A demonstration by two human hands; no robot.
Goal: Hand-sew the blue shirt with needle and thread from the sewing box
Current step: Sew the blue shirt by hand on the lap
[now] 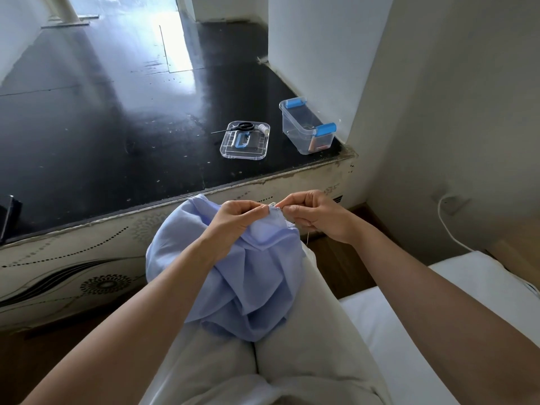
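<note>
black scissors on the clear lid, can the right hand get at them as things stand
Probably yes, with a forward lean: nothing stands between the right hand and the black scissors on the clear plastic lid. But the hand is busy, pinching the edge of the light blue shirt.

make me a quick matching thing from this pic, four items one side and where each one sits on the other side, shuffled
Things:
1 blue shirt
2 scissors
3 sewing box
4 clear lid

Places:
a standing open by the white wall
b flat on the black platform, left of the box
c bunched on the white trousers
d handles on the lid, blades poking off it

Pairs: 1-c, 2-d, 3-a, 4-b
</note>
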